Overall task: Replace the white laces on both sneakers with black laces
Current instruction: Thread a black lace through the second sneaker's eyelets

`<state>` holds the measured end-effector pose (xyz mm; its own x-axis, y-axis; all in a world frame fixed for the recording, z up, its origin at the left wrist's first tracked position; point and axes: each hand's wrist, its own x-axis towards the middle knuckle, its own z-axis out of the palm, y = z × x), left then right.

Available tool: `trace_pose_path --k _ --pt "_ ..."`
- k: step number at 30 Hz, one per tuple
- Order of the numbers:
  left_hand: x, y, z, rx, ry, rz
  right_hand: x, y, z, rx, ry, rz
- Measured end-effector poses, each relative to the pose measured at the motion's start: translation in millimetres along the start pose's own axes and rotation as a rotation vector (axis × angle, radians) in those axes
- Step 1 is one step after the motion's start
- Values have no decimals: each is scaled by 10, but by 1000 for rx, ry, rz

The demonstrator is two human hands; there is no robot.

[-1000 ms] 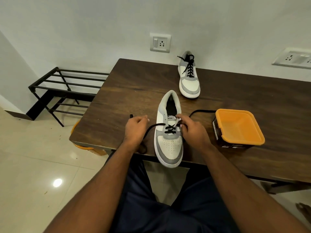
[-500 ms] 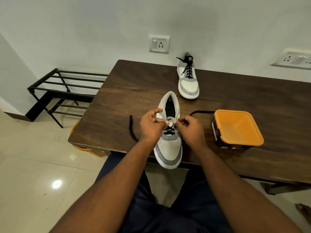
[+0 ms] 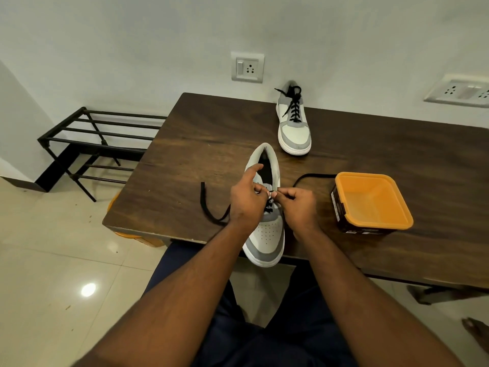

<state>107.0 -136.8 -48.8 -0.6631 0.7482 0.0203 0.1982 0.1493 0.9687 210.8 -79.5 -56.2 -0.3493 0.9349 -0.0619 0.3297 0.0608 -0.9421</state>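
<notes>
Dark matt wood-grain table (image 3: 211, 133), glossy orange plastic tub (image 3: 371, 201), black metal rack (image 3: 87, 133), shiny floor tiles (image 3: 53, 260).

A dark wooden tabletop (image 3: 211, 144) stood against a pale wall. On its right part sat an open orange tub (image 3: 371, 202) with dark printed sides. A black metal rack (image 3: 87, 144) stood on the glossy tiled floor (image 3: 53, 260) to the left of the tabletop. A wall socket (image 3: 247, 67) with a switch was mounted above the tabletop's far edge, and a second socket plate (image 3: 459, 90) lay further right.
</notes>
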Motion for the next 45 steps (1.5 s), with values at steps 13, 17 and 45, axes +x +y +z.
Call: trace_pose_path --k 13,17,45 --pt "69 -40 75 72 -42 -21 12 72 30 41 -4 0" --pt "74 -56 74 39 -72 -38 37 91 -36 91 -33 60" --pt "-283 -572 18 706 -2 405 603 -442 -451 451 228 403"
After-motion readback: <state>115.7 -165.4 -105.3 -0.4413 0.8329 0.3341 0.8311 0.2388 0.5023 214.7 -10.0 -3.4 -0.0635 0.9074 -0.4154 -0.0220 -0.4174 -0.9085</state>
